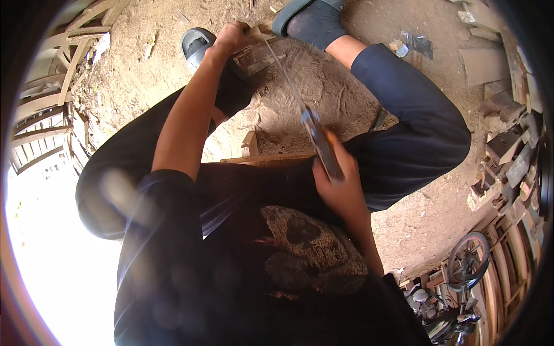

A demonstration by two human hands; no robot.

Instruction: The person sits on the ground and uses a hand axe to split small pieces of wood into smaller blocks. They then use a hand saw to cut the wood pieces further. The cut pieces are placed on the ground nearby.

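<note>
At the top of the view, between my feet, my left hand [232, 38] is closed on a small piece of wood [254, 36]. My right hand [341, 179] grips the dark handle of what looks like a hand saw [287, 75], close in front of my body. Its long, thin blade is seen nearly edge-on and slants away to the upper left. The blade's far end meets the wood beside my left fingers; the exact contact is too small to tell. The handle is slightly smeared by motion.
A wooden board [265, 158] with a small upright block [250, 144] lies between my legs. Stacked wood offcuts [508, 144] line the right side. A bicycle wheel [468, 261] stands at the lower right. Wooden slats [43, 130] are at the left, and clear plastic litter [418, 45] lies on the dirt floor.
</note>
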